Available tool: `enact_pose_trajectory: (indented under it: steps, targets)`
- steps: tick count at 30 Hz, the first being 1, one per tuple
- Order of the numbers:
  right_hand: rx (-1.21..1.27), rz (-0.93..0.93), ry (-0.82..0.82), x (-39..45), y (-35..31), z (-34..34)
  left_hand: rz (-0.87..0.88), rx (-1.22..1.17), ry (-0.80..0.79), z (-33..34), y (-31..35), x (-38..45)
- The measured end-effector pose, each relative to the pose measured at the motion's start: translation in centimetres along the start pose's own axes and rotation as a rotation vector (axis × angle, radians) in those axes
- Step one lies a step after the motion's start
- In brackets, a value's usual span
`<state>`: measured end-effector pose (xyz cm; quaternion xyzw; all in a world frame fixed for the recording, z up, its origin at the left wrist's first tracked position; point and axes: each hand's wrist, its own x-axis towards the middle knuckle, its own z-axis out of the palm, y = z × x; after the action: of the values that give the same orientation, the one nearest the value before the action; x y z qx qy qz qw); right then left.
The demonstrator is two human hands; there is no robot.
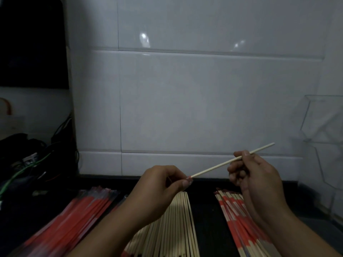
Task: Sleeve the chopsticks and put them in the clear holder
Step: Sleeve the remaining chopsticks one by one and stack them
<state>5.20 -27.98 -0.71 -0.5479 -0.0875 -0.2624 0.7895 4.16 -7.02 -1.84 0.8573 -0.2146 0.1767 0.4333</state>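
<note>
My right hand (252, 173) pinches a pale bamboo chopstick (219, 165) near its upper end, slanting up to the right. My left hand (163, 184) pinches the mouth of a red sleeve (189, 178) at the chopstick's lower tip; most of the sleeve is hidden in my fist. Below lie a pile of bare chopsticks (174, 229) in the middle, empty red sleeves (74, 219) on the left and sleeved chopsticks (239, 223) on the right. The clear holder (326, 127) stands at the far right against the wall.
A white tiled wall (185, 99) rises just behind the dark counter (206, 210). Tangled cables and dark gear (27, 154) crowd the left corner.
</note>
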Motion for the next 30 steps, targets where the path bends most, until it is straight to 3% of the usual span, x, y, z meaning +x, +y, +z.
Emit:
enact_pose_trajectory:
  steps: [19, 24, 28, 30]
  targets:
    - [-0.032, -0.008, -0.046, -0.3, 0.1, -0.1, -0.022, -0.017, 0.013, 0.0, -0.1, 0.0]
    - [-0.169, 0.024, -0.182, -0.6, 0.2, -0.1, -0.023, -0.043, 0.003, 0.2, -0.1, 0.0]
    - [-0.357, 0.111, -0.392, -1.5, 0.9, 0.4, -0.03, -0.055, 0.005, 0.1, 0.0, -0.1]
    - [-0.371, 0.098, -0.392, -1.8, 1.1, 0.8, -0.035, -0.054, 0.02, 0.1, 0.0, -0.1]
